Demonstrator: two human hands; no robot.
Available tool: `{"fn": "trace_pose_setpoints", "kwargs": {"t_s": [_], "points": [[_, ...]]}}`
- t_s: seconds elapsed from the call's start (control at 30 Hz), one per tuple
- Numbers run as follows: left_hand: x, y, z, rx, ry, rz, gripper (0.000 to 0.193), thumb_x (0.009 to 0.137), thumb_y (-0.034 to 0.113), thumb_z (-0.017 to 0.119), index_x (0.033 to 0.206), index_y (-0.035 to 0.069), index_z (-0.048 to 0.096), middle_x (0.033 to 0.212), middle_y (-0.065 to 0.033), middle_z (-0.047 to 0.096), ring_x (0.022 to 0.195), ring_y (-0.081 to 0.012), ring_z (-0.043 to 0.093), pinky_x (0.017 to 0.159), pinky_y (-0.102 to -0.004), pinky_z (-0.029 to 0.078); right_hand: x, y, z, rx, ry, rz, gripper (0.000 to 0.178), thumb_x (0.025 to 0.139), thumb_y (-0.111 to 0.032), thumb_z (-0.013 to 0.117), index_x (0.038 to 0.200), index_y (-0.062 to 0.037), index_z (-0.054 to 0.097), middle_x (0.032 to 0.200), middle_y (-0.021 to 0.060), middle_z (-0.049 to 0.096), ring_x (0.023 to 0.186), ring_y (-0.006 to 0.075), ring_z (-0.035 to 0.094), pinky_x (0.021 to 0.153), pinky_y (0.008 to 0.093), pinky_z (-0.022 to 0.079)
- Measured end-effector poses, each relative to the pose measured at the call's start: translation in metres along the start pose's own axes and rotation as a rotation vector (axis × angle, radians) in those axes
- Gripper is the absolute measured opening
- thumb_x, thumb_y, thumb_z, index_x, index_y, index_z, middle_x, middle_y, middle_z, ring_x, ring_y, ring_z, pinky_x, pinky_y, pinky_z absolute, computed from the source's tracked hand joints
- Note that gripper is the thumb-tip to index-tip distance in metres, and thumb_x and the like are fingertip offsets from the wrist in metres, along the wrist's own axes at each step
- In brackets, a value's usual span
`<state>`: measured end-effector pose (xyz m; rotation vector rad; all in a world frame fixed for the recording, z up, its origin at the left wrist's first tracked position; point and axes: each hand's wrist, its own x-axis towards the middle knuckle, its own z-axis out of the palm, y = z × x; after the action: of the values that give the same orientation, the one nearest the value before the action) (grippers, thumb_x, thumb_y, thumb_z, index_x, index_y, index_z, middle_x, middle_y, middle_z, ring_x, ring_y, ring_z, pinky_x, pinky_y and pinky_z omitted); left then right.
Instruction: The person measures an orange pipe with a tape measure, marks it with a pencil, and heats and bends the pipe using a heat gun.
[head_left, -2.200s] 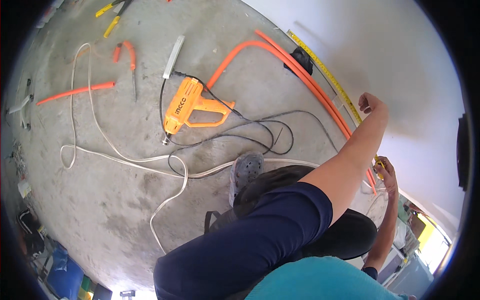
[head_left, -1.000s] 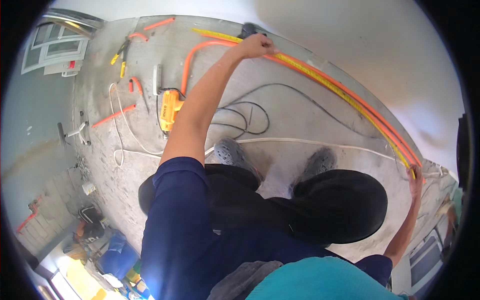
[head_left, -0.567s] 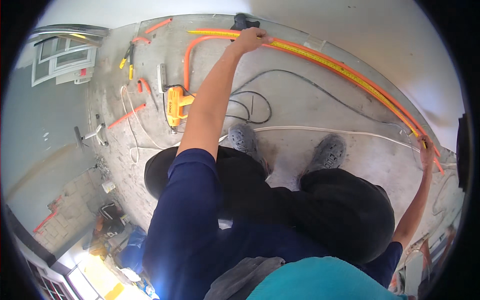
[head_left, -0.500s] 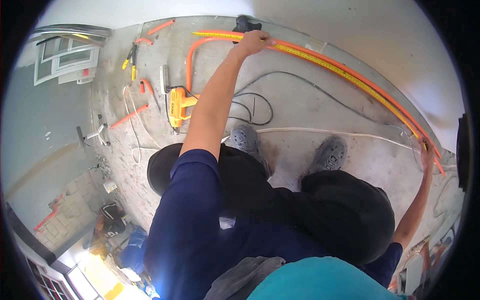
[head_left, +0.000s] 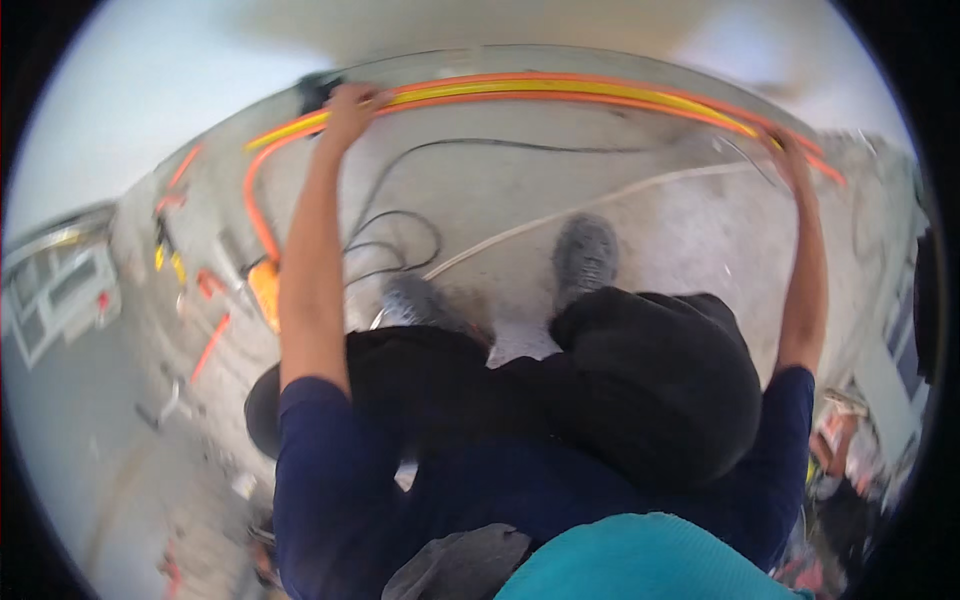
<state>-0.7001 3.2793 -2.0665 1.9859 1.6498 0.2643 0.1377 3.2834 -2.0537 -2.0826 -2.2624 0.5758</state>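
Observation:
A yellow tape measure blade (head_left: 530,87) is stretched along the orange pipes on the floor. One orange pipe (head_left: 560,76) runs on the blade's far side, and another (head_left: 470,99) shows along its near side. At the left an orange pipe bends round towards me (head_left: 252,200). My left hand (head_left: 350,112) is closed over the blade near its left end, close to the pipes; blur hides the exact finger grip. At the far right my right hand (head_left: 790,155) is closed round the blade's other end, beside the pipe ends. The tape case is hidden there.
An orange heat gun (head_left: 264,290) lies partly behind my left forearm. A black cable (head_left: 440,145) and a white cable (head_left: 590,208) cross the floor. Yellow-handled cutters (head_left: 168,250) and short orange pipe pieces (head_left: 210,347) lie left. A black object (head_left: 318,92) sits beyond my left hand.
The view has swung, so the scene sits further left and my right hand appears higher. Both hands stay on the tape measure. A pipe run now shows along the blade's near side.

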Motion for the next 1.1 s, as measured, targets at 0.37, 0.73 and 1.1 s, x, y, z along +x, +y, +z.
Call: {"fn": "trace_pose_setpoints", "kwargs": {"t_s": [0.37, 0.73, 1.1], "points": [[-0.007, 0.022, 0.011, 0.019, 0.071, -0.147, 0.037, 0.090, 0.045, 0.074, 0.098, 0.009, 0.078, 0.100, -0.0130, 0.069, 0.102, -0.0340, 0.058, 0.093, -0.0488, 0.044, -0.025, -0.041, -0.010, -0.014, 0.046, 0.179, 0.042, 0.095, -0.048, 0.063, 0.101, -0.0064, 0.064, 0.089, 0.0110, 0.066, 0.089, 0.0256, 0.063, 0.081, 0.0397, 0.047], [-0.015, 0.027, 0.015, 0.074, 0.199, -0.041, 0.037, 0.088, 0.046, 0.076, 0.097, 0.010, 0.079, 0.099, -0.0106, 0.068, 0.101, -0.0335, 0.057, 0.089, -0.0489, 0.044, -0.019, -0.032, -0.002, 0.006, 0.018, 0.218, 0.045, 0.094, -0.054, 0.062, 0.107, -0.0109, 0.069, 0.105, 0.0098, 0.072, 0.104, 0.0308, 0.063, 0.090, 0.0445, 0.048], [-0.015, 0.027, 0.018, 0.124, 0.219, 0.015, 0.030, 0.089, 0.040, 0.075, 0.093, 0.011, 0.078, 0.096, -0.0092, 0.069, 0.098, -0.0337, 0.058, 0.086, -0.0472, 0.045, -0.024, -0.036, 0.005, -0.007, 0.090, 0.209, 0.046, 0.095, -0.057, 0.059, 0.110, -0.0148, 0.070, 0.109, 0.0072, 0.072, 0.110, 0.0320, 0.062, 0.095, 0.0457, 0.047]]}}
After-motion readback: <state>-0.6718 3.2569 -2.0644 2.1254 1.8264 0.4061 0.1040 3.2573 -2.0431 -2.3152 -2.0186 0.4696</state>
